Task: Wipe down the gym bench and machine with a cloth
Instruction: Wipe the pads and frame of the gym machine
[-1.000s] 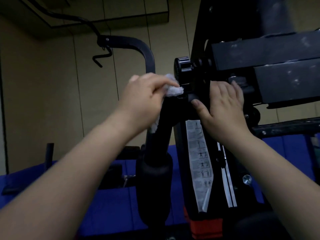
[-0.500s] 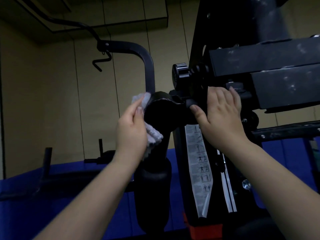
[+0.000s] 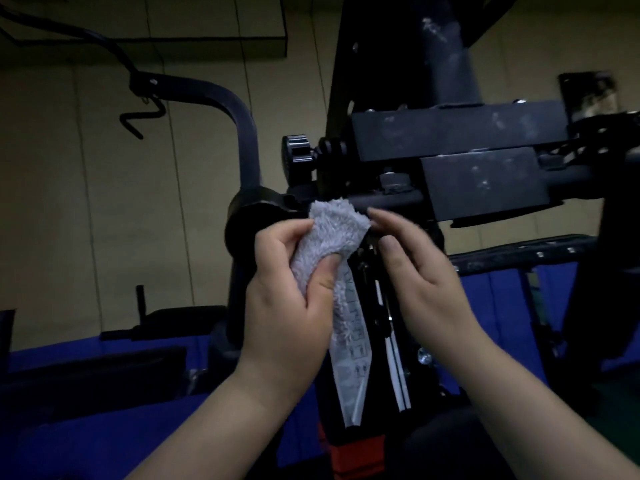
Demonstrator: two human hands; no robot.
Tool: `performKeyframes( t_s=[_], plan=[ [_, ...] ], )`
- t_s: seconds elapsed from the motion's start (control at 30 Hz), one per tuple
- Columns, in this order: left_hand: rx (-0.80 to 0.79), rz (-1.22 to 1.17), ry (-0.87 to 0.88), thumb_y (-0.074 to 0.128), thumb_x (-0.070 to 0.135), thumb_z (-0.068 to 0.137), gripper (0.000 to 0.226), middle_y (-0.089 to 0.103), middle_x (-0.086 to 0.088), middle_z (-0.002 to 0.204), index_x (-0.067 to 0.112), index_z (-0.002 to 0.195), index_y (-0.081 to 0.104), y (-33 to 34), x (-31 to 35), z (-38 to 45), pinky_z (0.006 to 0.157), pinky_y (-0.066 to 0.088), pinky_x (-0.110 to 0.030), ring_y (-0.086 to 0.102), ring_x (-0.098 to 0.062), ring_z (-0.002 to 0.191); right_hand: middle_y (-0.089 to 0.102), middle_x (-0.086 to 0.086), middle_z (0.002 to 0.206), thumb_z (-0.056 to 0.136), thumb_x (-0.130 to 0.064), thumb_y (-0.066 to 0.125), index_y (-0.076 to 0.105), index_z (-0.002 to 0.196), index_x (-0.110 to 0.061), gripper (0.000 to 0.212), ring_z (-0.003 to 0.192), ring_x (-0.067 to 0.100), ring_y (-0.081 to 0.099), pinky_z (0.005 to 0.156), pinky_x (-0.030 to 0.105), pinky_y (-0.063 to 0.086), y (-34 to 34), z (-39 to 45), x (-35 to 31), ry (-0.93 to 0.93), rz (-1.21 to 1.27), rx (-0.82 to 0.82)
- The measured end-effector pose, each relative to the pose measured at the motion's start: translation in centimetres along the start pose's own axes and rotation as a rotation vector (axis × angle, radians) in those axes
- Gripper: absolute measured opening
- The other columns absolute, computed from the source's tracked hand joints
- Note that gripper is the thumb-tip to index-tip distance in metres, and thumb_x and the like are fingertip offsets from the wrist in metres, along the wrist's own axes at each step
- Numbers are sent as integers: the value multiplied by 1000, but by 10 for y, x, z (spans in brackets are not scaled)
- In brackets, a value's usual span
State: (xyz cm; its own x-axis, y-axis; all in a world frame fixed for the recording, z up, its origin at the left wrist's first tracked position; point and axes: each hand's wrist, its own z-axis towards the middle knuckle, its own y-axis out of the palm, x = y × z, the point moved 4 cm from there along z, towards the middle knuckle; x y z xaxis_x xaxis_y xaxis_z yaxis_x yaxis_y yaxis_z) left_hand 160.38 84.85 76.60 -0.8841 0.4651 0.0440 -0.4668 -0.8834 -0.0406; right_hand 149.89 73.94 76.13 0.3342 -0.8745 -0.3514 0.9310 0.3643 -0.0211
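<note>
My left hand [image 3: 287, 289] grips a fluffy grey-white cloth [image 3: 332, 233], bunched between thumb and fingers, its top pressed against the black machine [image 3: 450, 143] where a round black cap [image 3: 249, 220] meets a horizontal bar. My right hand [image 3: 419, 271] hovers just right of the cloth with relaxed fingers, its fingertips near the cloth's edge and the bar, holding nothing. A white instruction label [image 3: 353, 358] runs down the machine's upright below the cloth. No bench pad is clearly visible.
A curved black tube [image 3: 242, 126] with a hanging hook [image 3: 138, 116] rises at the left. A ribbed black knob [image 3: 296, 157] sits above the cloth. Blue mats [image 3: 104, 427] cover the floor. A red part [image 3: 356, 452] shows at the bottom.
My left hand has brought the cloth from the left side of the round cap to its right, in front of the upright. My right hand has come off the machine and now hovers by the cloth.
</note>
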Motion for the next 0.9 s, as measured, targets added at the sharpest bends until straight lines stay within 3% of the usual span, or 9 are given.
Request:
performKeyframes(
  t_s=[0.13,0.27,0.37,0.47,0.53,0.6,0.7,0.77,0.9],
  plan=[
    [-5,-105,-108,52,18,90,22,50,18,110,21,111,44,53,7,-7,84,36,-3,50,13,104,66,-31,101,100,-36,29,54,117,-41,30,96,-16,59,79,4,46,-16,-13,1,269,217,-99],
    [-237,-216,-230,42,25,96,17,54,13,114,24,111,51,102,14,-11,88,38,-7,51,4,107,64,-13,122,101,-35,34,50,133,-34,36,112,-1,59,99,24,47,-41,-14,13,350,272,-41],
    [-298,6,-64,41,23,93,30,57,10,118,19,110,64,117,16,2,95,24,-2,46,-4,112,65,-4,122,101,-26,42,54,132,-26,34,112,9,62,100,36,48,-66,-9,31,354,264,118],
    [-266,189,69,46,16,92,31,57,1,125,13,115,67,124,12,25,103,16,-4,43,-14,118,65,-10,115,98,-23,50,55,131,-24,33,103,-3,61,89,17,50,-101,4,33,246,85,357],
    [-285,324,113,50,9,92,36,53,-5,134,9,128,59,133,5,36,110,19,-20,40,-21,126,57,-10,116,96,-24,54,51,134,-25,39,99,-6,56,87,3,42,-122,21,30,167,-147,513],
    [-289,457,164,51,6,92,44,45,-11,142,5,136,49,139,-1,46,111,26,-36,36,-27,132,44,-2,116,94,-27,56,45,140,-21,47,96,-1,48,86,-4,31,-126,44,32,89,-362,504],
    [-271,696,223,46,13,95,47,39,-12,148,3,141,41,139,-13,58,113,25,-43,34,-29,135,40,9,119,92,-36,57,44,141,-20,53,107,21,43,95,23,36,-100,74,41,-78,-650,324],
    [-259,820,302,42,21,94,50,40,-13,147,2,140,42,137,-21,62,113,22,-42,39,-31,131,47,14,114,91,-40,55,53,135,-20,49,102,30,45,87,38,40,-95,85,51,-189,-785,312],
    [-218,906,349,38,29,95,51,38,-13,149,6,140,43,138,-26,60,108,20,-42,41,-34,129,48,17,109,91,-36,54,59,130,-21,42,99,32,44,84,31,34,-129,95,71,-134,-731,439]
  ],
)
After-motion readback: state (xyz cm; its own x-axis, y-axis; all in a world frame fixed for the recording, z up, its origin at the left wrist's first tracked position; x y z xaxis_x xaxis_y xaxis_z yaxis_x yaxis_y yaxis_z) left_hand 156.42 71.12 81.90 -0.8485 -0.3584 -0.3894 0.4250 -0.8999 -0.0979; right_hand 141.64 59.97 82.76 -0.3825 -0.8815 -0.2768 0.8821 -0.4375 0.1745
